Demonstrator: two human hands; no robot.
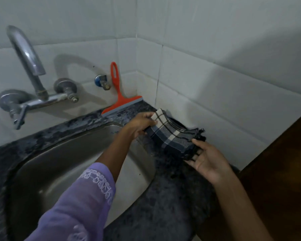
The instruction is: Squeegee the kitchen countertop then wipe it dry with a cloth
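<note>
Your squeegee (120, 96) leans against the tiled wall (207, 87) at the far side of the countertop (163, 197), handle up and blade down on the stone — parked out of the way, which suggests the squeegee pass is finished. You hold the checked cloth (170, 134) just above the countertop near the corner, right of the sink (59, 162), still folded. Your left hand (141, 125) pinches its far-left edge between thumb and fingers; your right hand (208, 160) cups the near-right fringed end from beneath, palm up. Both hands are closed on the cloth, set apart by its length — a grip that looks meant to open or refold it into a pad before you wipe. The squeegee stands beyond your left hand, near but not touching it.
</note>
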